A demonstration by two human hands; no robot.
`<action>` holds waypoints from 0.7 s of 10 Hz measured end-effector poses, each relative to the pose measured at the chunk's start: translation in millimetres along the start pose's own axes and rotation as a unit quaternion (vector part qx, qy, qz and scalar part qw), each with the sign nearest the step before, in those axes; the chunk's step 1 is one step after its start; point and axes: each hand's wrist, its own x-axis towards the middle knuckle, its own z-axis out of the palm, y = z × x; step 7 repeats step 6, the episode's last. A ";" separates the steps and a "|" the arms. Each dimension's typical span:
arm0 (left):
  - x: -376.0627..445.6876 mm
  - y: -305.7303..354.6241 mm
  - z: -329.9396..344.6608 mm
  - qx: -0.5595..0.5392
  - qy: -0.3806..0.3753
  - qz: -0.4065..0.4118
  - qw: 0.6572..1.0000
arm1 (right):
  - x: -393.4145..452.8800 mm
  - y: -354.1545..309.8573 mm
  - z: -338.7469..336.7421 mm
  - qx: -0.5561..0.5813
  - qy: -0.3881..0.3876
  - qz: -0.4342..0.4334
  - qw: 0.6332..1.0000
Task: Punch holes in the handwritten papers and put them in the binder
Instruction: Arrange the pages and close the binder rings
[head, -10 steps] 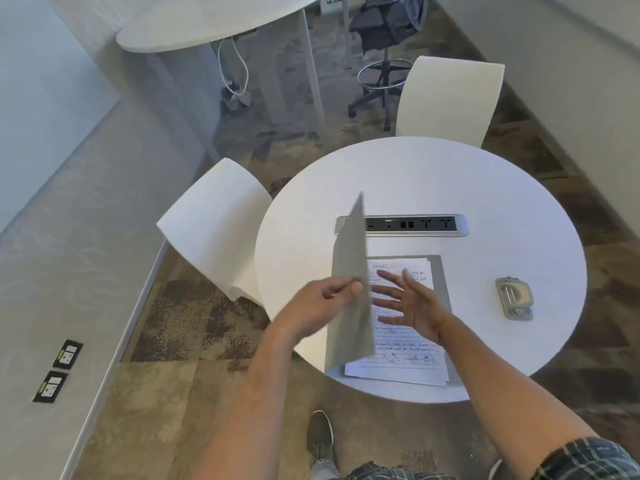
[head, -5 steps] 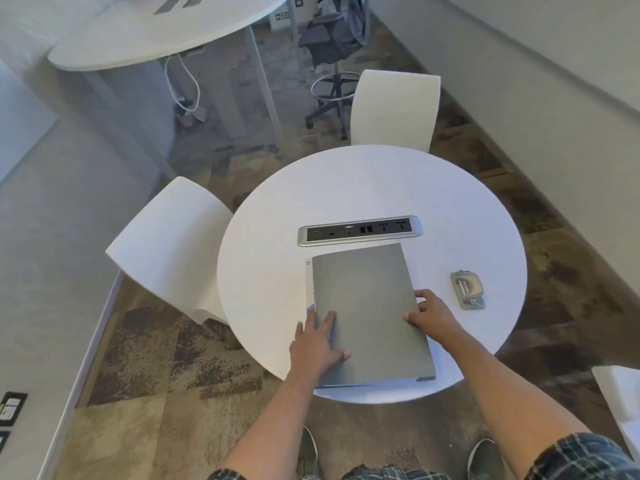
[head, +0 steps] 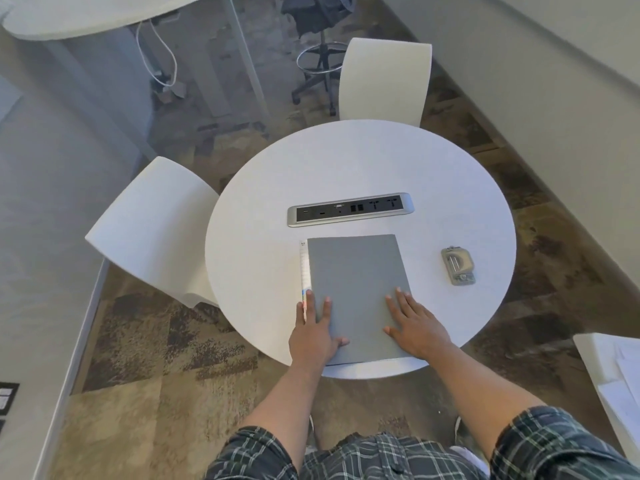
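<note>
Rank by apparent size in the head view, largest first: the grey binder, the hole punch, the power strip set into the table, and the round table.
1. Round table
2. Grey binder
3. Power strip
4. Hole punch
The gaps are clear; no two look alike.
</note>
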 end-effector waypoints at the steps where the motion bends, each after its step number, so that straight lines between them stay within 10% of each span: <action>1: 3.7 2.2 3.4 0.030 -0.002 -0.006 1.000 | -0.4 1.8 2.9 -0.015 -0.016 0.001 1.000; 7: 18.3 -10.6 -68.2 0.026 0.116 0.115 0.986 | 13.0 -1.2 -78.5 -0.035 0.129 -0.045 0.990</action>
